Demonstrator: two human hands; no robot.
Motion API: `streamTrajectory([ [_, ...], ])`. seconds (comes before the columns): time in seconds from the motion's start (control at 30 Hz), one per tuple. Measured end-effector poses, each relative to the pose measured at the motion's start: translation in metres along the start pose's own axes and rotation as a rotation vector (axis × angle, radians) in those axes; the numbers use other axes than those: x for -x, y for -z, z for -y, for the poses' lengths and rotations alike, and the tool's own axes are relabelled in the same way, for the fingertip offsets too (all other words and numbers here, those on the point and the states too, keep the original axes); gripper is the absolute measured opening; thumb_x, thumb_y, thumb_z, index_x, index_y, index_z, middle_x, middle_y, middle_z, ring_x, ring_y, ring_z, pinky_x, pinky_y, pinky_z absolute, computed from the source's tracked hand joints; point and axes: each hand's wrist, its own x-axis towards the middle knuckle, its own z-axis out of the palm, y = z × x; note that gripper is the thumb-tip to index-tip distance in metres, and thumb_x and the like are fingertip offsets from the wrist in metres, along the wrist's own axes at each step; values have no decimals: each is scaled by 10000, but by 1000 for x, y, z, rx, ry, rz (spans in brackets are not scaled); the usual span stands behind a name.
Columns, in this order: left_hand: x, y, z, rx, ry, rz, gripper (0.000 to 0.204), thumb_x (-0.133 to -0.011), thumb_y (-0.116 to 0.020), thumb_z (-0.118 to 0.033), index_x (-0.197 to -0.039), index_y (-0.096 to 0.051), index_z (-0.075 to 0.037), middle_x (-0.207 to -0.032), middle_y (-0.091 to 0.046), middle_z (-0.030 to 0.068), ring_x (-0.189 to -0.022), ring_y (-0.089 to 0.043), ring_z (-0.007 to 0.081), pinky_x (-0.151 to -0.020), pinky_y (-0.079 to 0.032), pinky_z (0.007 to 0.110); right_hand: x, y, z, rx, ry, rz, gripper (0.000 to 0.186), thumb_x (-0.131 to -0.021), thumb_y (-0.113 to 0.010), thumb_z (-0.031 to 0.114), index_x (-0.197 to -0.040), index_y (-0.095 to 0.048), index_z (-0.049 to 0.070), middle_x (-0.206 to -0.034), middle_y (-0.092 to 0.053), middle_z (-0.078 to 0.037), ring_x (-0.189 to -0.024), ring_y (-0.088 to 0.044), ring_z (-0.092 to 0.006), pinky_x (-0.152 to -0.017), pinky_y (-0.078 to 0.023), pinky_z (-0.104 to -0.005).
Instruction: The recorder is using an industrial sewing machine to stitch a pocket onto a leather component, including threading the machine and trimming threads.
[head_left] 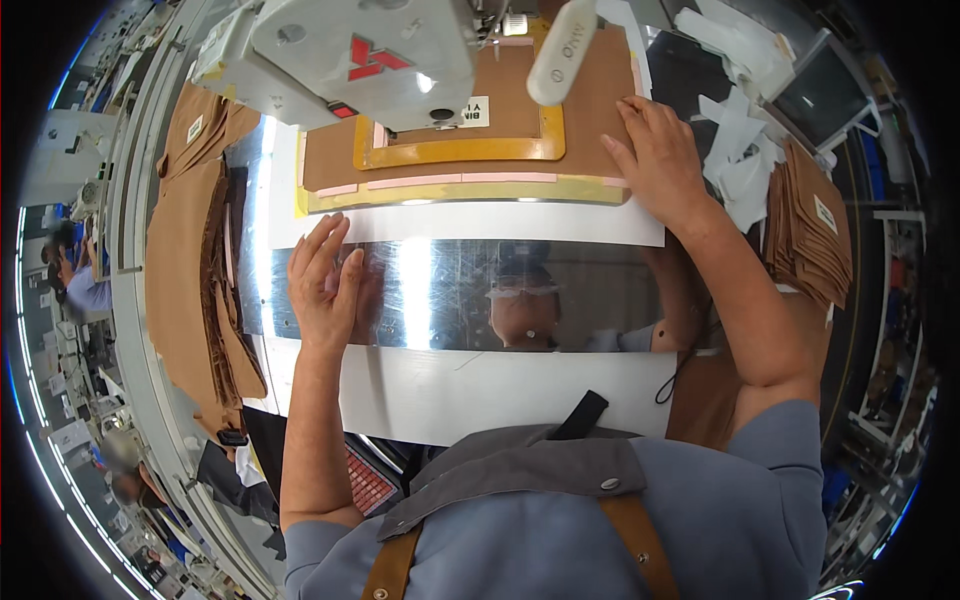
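Under the white sewing machine head (360, 50) lies a brown fabric panel (600, 120). A yellow clamp frame (460, 152) presses on it, and pale pink and yellow strips (420, 185) run along its near edge. My right hand (662, 165) rests at the panel's right edge, fingers stretched and touching it, gripping nothing visible. My left hand (325, 285) is open, fingers apart, over the shiny metal plate (580, 300). Its fingertips reach onto the white sheet (480, 222) beneath the panel, just short of the strips. That hand holds nothing.
Stacked brown fabric pieces (185, 280) lie at the left, and another brown stack (810, 220) stands at the right. Crumpled white scraps (740, 140) and a dark monitor (820, 95) are at the far right. A white oval machine part (562, 52) hangs above the panel.
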Motion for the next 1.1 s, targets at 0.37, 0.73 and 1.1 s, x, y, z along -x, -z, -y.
streamTrajectory([
  [0.37,3,-18,-28,-58,-33,77,402,-930,-686,-263,-1282,-652,-71,-1357,-605,103,-1278,-539,300,-1097,-367,431,36,16,-30,191,-320,121,643,-936,-607,489,-1337,-581,-13,-1439,-508,-114,-1292,-471,-261,-1017,-399,-458],
  [0.73,-51,-43,-15,-216,-185,29,398,-949,-636,-181,-1316,-614,-28,-1382,-578,187,-1311,-527,357,-1095,-423,435,34,20,-14,90,-412,151,471,-933,-622,433,-1297,-652,136,-1316,-593,-81,-1202,-540,-242,-935,-428,-442],
  [1.1,-98,-33,2,-25,-272,268,261,-820,-759,-207,-1034,-765,-59,-1123,-711,95,-1022,-662,280,-937,-501,395,19,9,-5,-272,-754,58,536,-847,-730,323,-1294,-595,59,-1064,-717,-202,-1012,-690,-366,-869,-549,-443],
])
